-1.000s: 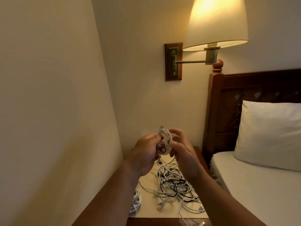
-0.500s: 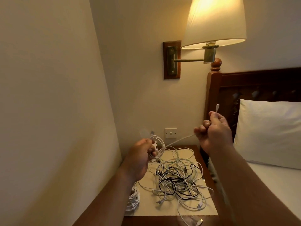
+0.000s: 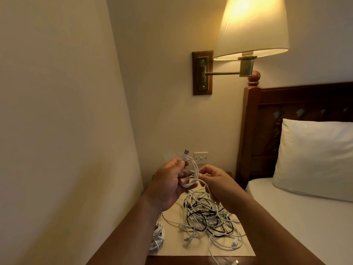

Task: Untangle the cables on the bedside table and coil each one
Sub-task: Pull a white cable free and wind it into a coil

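The left hand (image 3: 168, 184) holds a white cable (image 3: 193, 169) up above the bedside table (image 3: 172, 260), well clear of the heap, probably so that the new loops do not catch on the others. Its fingers are curled around one side of a small round coil and the thumb presses on it from above. The plug (image 3: 186, 152) stands out over the thumb, I think so that this end stays out of the loops.

The right hand (image 3: 219, 180) is just beside the coil. Its fingers are bent close together, and thumb and forefinger seem to pinch the same cable at the coil's right edge, as if to guide the next loop. From the bottom of the coil the free part of the cable hangs down toward the heap of cables (image 3: 208, 220), white and black ones mixed, which lies on a cream mat (image 3: 246, 249). Where this free part ends I cannot tell, because the right forearm covers it.

One coiled cable (image 3: 158, 236) lies at the left edge of the mat, partly behind the left forearm, so most of the work appears not yet done
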